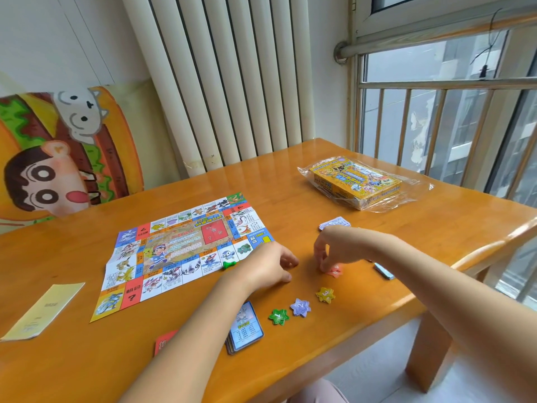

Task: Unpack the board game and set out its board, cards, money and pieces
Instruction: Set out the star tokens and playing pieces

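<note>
Board [186, 254] flat; cards [247, 327], money [334, 223] out. R hand [328, 251] pinches red star token [334, 270]; L hand [270, 266] loose, empty. Nearly done.

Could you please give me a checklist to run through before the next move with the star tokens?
1. Board unfolded flat: ok.
2. Green star, purple star and yellow star laid in a row: ok.
3. Red star released by the right hand: not ok, its fingers pinch it.
4. Left hand clear of the stars: ok.
5. Green pawn upright: cannot tell.
</note>
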The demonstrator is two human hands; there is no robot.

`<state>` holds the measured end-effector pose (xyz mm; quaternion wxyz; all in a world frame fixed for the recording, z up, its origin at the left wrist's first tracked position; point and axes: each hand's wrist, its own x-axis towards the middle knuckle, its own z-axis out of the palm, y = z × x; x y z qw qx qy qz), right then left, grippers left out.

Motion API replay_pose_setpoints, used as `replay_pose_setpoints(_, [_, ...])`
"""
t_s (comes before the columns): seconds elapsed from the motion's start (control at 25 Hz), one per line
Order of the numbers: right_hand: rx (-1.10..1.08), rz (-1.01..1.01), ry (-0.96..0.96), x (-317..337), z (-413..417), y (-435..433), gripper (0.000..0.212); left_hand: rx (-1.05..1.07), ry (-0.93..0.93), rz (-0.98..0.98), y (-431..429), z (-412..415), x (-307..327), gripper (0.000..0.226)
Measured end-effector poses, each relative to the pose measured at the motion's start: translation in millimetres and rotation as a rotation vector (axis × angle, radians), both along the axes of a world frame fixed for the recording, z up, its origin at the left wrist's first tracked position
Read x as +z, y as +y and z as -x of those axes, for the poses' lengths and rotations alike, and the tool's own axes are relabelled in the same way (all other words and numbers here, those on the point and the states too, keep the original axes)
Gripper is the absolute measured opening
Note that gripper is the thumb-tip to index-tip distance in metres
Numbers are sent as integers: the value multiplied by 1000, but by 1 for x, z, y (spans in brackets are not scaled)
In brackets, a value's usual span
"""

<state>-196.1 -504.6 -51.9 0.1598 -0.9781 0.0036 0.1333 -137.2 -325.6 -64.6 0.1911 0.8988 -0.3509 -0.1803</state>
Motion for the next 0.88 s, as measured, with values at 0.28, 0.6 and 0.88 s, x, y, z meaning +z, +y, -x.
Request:
replay_pose_setpoints(0.28, [127, 100, 81, 13, 24, -11, 46, -51, -47, -37, -19, 12, 3, 33])
replay_pose_setpoints(0.6, [177, 156, 26, 10, 35, -7, 32, -63, -58, -75, -14, 27, 9, 34])
replay_pose_setpoints(0.88, [101, 113, 10, 5, 47, -5, 31, -87, -113, -115, 0, 38, 9, 39])
